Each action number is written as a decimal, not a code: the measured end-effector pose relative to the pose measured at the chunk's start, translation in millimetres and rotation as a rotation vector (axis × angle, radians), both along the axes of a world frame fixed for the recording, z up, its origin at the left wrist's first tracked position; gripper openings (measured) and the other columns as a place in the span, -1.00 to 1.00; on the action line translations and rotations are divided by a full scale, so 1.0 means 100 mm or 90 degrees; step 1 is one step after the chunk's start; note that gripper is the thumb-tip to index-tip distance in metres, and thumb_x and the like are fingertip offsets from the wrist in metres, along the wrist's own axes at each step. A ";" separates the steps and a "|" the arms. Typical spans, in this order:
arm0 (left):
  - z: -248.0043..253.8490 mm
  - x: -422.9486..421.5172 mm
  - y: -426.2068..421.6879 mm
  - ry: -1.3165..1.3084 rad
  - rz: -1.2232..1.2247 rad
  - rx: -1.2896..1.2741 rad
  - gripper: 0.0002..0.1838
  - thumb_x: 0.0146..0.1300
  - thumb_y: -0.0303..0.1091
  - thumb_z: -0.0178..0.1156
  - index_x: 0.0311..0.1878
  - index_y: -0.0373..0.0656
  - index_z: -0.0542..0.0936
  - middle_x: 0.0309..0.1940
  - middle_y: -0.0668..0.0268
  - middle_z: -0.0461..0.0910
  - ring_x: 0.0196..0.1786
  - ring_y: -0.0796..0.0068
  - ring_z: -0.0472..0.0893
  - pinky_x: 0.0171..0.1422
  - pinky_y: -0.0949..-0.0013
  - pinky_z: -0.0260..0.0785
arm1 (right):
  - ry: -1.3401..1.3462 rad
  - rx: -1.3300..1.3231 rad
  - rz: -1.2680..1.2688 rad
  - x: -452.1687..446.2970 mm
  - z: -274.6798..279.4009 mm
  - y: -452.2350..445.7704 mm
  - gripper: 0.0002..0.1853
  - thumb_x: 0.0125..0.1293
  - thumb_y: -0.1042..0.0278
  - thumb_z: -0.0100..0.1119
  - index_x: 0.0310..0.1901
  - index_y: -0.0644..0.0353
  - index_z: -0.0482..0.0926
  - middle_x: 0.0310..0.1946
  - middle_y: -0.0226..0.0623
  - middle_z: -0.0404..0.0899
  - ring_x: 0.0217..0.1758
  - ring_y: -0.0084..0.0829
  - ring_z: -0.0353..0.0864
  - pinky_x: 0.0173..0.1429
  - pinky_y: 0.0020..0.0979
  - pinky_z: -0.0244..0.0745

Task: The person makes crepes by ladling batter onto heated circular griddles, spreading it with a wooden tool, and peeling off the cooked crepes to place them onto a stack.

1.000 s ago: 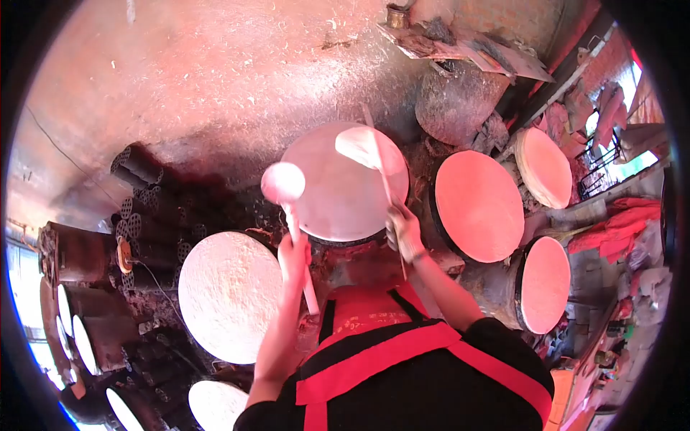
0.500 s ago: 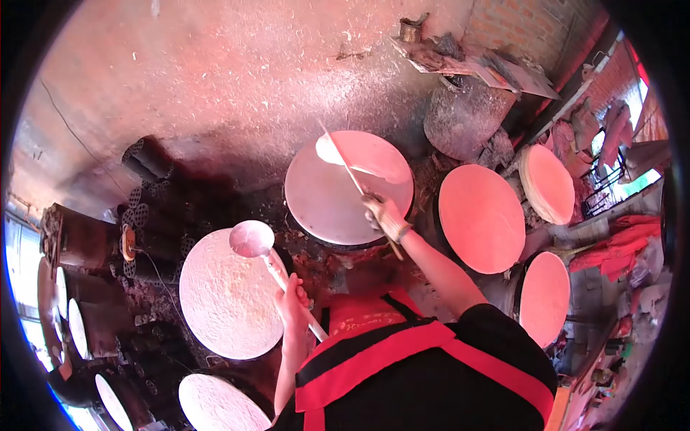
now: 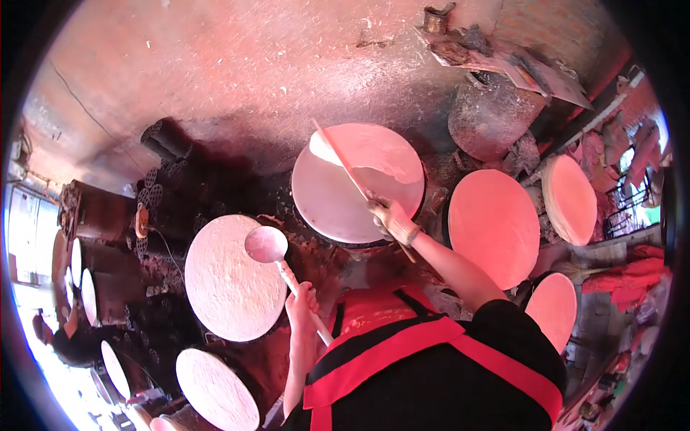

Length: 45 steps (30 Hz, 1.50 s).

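Note:
My left hand (image 3: 302,300) is closed round the handle of a ladle (image 3: 266,245), whose bowl is over the right part of a round griddle coated in white (image 3: 228,287). In my right hand (image 3: 390,218) is a long thin stick (image 3: 343,162), slanting up and left across the middle griddle (image 3: 323,205). Pale batter (image 3: 381,147) covers the upper and right part of that griddle; its lower left shows smooth grey metal. The stick's far end lies near the griddle's upper left rim.
Pinkish round griddles (image 3: 494,228) stand at the right, with a stack of pale round sheets (image 3: 570,200) beyond. A dark pot (image 3: 496,115) sits under a cluttered shelf (image 3: 503,61). Dark perforated cylinders (image 3: 167,140) are at the left. A person (image 3: 68,341) is at the far left.
The ladle has moved from the middle griddle to the left one. The stick has swung left, and the batter has spread from a small patch across the middle griddle's upper and right part.

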<state>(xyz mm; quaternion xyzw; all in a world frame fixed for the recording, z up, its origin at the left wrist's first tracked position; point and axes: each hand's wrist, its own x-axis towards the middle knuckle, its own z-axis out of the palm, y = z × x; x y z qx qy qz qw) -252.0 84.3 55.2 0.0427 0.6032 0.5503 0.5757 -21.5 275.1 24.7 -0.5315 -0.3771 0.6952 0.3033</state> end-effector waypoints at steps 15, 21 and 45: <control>0.06 0.60 -0.02 0.055 0.159 -0.022 -0.78 0.36 -0.33 0.10 -0.08 -0.29 0.54 -0.64 0.60 0.17 -0.63 0.79 0.15 -0.57 0.61 0.01 | -0.020 0.005 0.279 0.86 -0.24 0.51 -0.55 0.40 0.09 0.08 0.30 -0.21 0.38 -0.72 -0.64 0.18 -0.81 -0.73 0.06 -0.75 -0.55 -0.08; 0.11 0.74 0.04 0.036 0.225 -0.050 -0.88 0.33 -0.36 0.13 -0.27 -0.21 0.50 -0.64 0.57 0.20 -0.64 0.77 0.17 -0.59 0.61 0.02 | -0.053 -0.056 0.246 1.61 0.06 0.76 -0.59 0.37 0.16 0.11 0.25 -0.18 0.46 -0.73 -0.62 0.19 -0.83 -0.70 0.09 -0.79 -0.53 -0.08; 0.15 1.14 -0.48 0.128 0.032 -0.088 -0.88 0.26 -0.31 0.20 -0.20 -0.10 0.52 -0.49 0.47 0.43 -0.50 0.63 0.43 -0.45 0.54 0.30 | 0.068 -0.063 0.384 2.24 -0.01 0.00 -0.57 0.42 0.04 0.04 0.27 -0.11 0.43 -0.75 -0.60 0.20 -0.83 -0.68 0.11 -0.78 -0.54 0.00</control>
